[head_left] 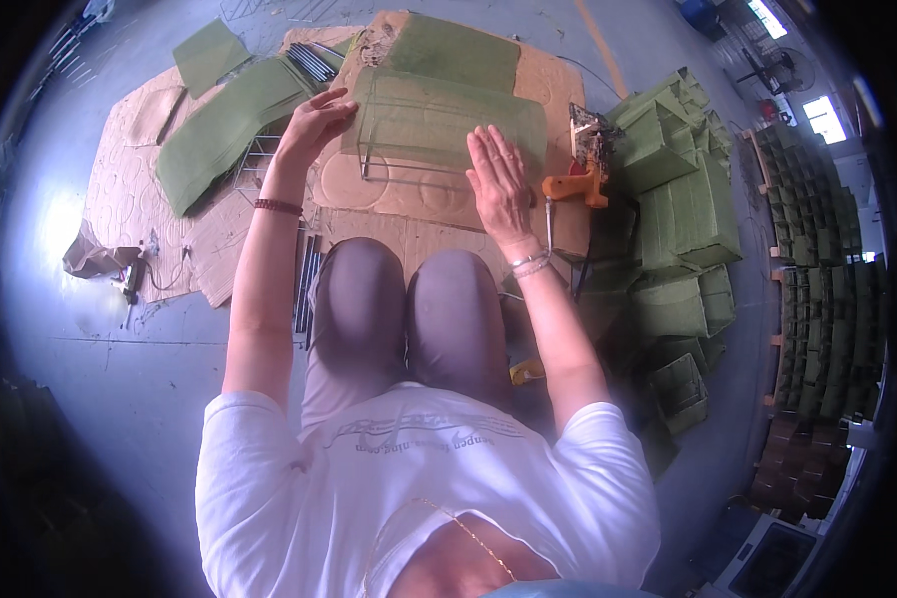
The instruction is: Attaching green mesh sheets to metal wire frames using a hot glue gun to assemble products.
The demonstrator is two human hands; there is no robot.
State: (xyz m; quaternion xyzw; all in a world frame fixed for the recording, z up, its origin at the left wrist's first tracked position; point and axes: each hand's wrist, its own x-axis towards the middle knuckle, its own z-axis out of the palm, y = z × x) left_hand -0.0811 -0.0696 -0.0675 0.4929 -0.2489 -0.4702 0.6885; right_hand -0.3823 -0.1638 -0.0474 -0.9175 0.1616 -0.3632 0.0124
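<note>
A translucent green mesh sheet (pixel 448 115) lies before me over a thin metal wire frame (pixel 367 159), whose bars show through and below it. My left hand (pixel 319 122) is at the sheet's left edge, fingers bent and closed on it; the thumb is partly hidden. Flat and with fingers stretched out, my right hand (pixel 498 179) rests on the sheet's lower right part, holding nothing. An orange glue gun (pixel 576 187) stands just right of that hand. Farther off, another green sheet (pixel 458 55) lies on the cardboard (pixel 424 194).
Stacked green sheets (pixel 219 135) lie at left, near a bundle of metal rods (pixel 311 62). Green open boxes (pixel 683 209) pile up at right, with stacks on pallets (pixel 812 289) beyond. A second glue gun (pixel 130 279) lies on the floor at left.
</note>
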